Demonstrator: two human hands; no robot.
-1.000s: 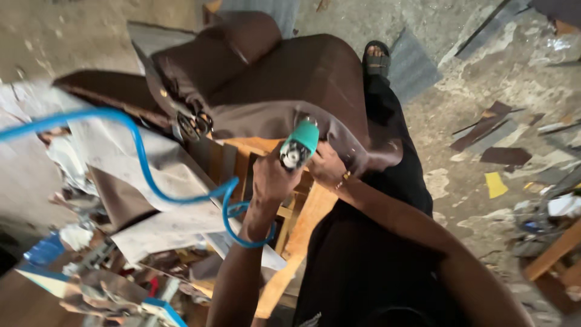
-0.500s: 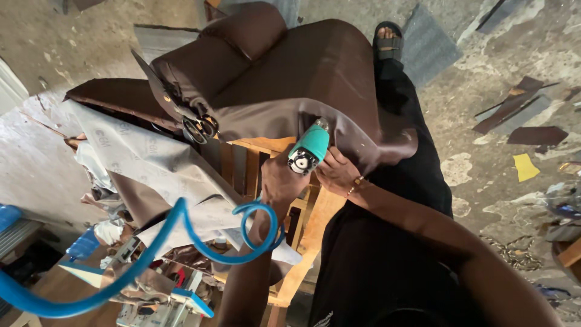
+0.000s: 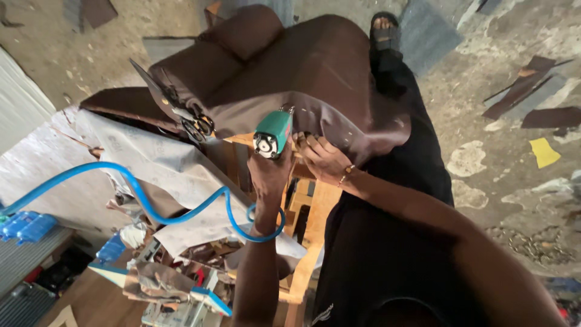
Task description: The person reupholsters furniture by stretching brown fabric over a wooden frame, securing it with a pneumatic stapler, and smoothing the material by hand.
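The left hand stays clamped on the green staple gun, now shifted along the brown leather cover (its edge over the wooden frame); the right hand pinches that edge down.

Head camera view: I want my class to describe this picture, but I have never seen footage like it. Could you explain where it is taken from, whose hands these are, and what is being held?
The camera sits on a person's head and looks down, so both arms reaching in from the bottom belong to the wearer. The left hand grips a green air-powered stapler, fed by a coiled blue hose. The right hand presses brown upholstery covering against a wooden chair frame, right beside the tool's tip. A pair of scissors rests on the covering. Below is a rough concrete floor with scraps of material, and the person's sandalled foot shows at the top.
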